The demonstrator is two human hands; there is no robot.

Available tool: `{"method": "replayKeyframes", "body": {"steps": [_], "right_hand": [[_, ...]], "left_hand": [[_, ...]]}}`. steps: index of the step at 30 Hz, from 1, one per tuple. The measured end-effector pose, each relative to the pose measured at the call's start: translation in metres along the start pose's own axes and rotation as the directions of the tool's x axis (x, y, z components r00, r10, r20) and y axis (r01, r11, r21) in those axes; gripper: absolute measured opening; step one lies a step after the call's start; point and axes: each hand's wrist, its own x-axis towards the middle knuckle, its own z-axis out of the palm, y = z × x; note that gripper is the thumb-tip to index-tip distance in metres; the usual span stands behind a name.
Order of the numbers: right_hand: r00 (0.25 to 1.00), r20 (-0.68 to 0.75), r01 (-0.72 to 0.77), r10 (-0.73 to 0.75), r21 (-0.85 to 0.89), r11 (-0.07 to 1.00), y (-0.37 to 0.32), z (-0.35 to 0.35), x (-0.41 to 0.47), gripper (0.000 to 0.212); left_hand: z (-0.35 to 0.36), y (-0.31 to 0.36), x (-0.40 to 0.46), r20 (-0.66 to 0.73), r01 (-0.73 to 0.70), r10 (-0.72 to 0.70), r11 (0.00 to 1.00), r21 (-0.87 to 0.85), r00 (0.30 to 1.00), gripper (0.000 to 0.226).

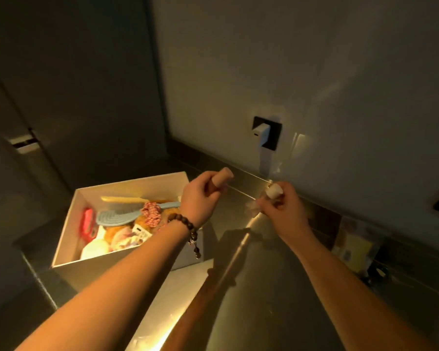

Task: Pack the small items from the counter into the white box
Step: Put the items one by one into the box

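Head view. A person is standing over a steel counter (251, 287) in dim, warm light, with both forearms reaching forward. The left hand (200, 198), with a bead bracelet (185, 229) at its wrist, is curling its fingers round a small pinkish tube (222, 178) whose rounded end is sticking up past the thumb. The right hand (280, 207) is pinching a small pale object (274, 192), possibly a cap, between thumb and fingers; blur is hiding its exact shape. Both hands are hovering above the counter, apart from each other, just right of the white box (69, 234). The box is sitting open on the counter's left part and is holding a blue hairbrush (117, 217), a red item (88, 224), a checked scrunchie (151, 214), a yellow comb (127, 199) and some pale soft items. On the wall behind, a white charger (262, 134) is sitting in a black socket (274, 138).
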Motion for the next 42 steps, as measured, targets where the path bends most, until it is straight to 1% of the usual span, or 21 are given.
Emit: {"method": "replayKeyframes", "body": {"steps": [3,6,11,13,15,18,20,23,24,26,28,29,30,31,32,33,35,36,37,42], "right_hand": [[0.997,0.065,0.034,-0.034,-0.006,0.999,-0.026,0.039,0.012,0.036],[0.988,0.137,0.079,-0.069,-0.065,0.995,-0.044,0.077,0.024,0.032],[0.983,0.176,0.074,-0.045,-0.165,0.983,-0.047,0.142,0.054,0.029],[0.979,0.204,0.084,-0.027,-0.276,0.958,-0.043,0.168,0.065,0.031],[0.971,0.239,0.113,-0.015,-0.402,0.909,-0.037,0.191,0.075,0.033],[0.960,0.278,0.135,0.018,-0.521,0.843,-0.030,0.214,0.088,0.035],[0.946,0.322,0.171,0.041,-0.603,0.779,-0.027,0.225,0.097,0.038],[0.921,0.380,0.196,0.092,-0.653,0.731,-0.024,0.236,0.105,0.042],[0.909,0.407,0.233,0.091,-0.677,0.698,-0.022,0.239,0.107,0.042],[0.866,0.497,0.382,0.060,-0.734,0.562,-0.020,0.242,0.113,0.038],[0.844,0.535,0.443,0.039,-0.738,0.509,-0.018,0.245,0.114,0.027],[0.844,0.537,0.475,-0.003,-0.743,0.471,-0.017,0.245,0.113,0.020],[0.849,0.528,0.475,-0.015,-0.752,0.457,-0.016,0.244,0.114,0.017],[0.835,0.550,0.493,0.007,-0.754,0.434,-0.016,0.241,0.113,0.017],[0.815,0.578,0.521,0.040,-0.760,0.388,-0.017,0.240,0.112,0.019],[0.811,0.584,0.532,0.050,-0.769,0.354,-0.017,0.240,0.113,0.021],[0.801,0.593,0.542,0.083,-0.777,0.320,-0.020,0.241,0.113,0.026],[0.802,0.590,0.549,0.099,-0.791,0.268,-0.020,0.241,0.113,0.027],[0.820,0.563,0.529,0.102,-0.813,0.243,-0.021,0.241,0.113,0.028],[0.849,0.524,0.504,0.065,-0.841,0.199,-0.023,0.247,0.114,0.030]], "left_hand": [[-0.055,-0.013,0.011,-0.069,0.018,-0.017,1.000,0.015,0.997,0.027],[-0.097,-0.036,0.023,-0.106,0.035,-0.031,0.999,0.039,0.994,0.023],[-0.141,-0.086,0.040,-0.053,0.094,-0.093,0.996,0.009,0.994,0.023],[-0.151,-0.106,0.048,-0.019,0.115,-0.114,0.993,0.002,0.993,0.021],[-0.157,-0.123,0.058,0.017,0.122,-0.122,0.992,-0.001,0.992,0.020],[-0.164,-0.140,0.070,0.073,0.129,-0.128,0.991,-0.013,0.989,0.024],[-0.168,-0.149,0.078,0.102,0.129,-0.126,0.991,-0.026,0.987,0.022],[-0.174,-0.158,0.086,0.135,0.118,-0.110,0.992,-0.050,0.985,0.019],[-0.176,-0.162,0.087,0.140,0.114,-0.104,0.991,-0.065,0.985,0.020],[-0.178,-0.167,0.090,0.140,0.111,-0.098,0.990,-0.090,0.985,0.019],[-0.180,-0.172,0.092,0.137,0.115,-0.100,0.988,-0.103,0.985,0.019],[-0.180,-0.174,0.093,0.137,0.119,-0.104,0.987,-0.107,0.985,0.019],[-0.180,-0.176,0.093,0.138,0.123,-0.108,0.986,-0.110,0.985,0.018],[-0.180,-0.177,0.093,0.139,0.126,-0.110,0.986,-0.113,0.984,0.018],[-0.180,-0.177,0.093,0.141,0.126,-0.109,0.986,-0.111,0.984,0.018],[-0.180,-0.177,0.093,0.145,0.122,-0.106,0.987,-0.108,0.984,0.018],[-0.179,-0.177,0.093,0.151,0.114,-0.097,0.987,-0.113,0.984,0.017],[-0.179,-0.176,0.093,0.152,0.115,-0.096,0.986,-0.123,0.984,0.016],[-0.179,-0.175,0.093,0.152,0.118,-0.098,0.984,-0.132,0.984,0.016],[-0.179,-0.171,0.088,0.164,0.127,-0.104,0.982,-0.137,0.981,0.016]]}}
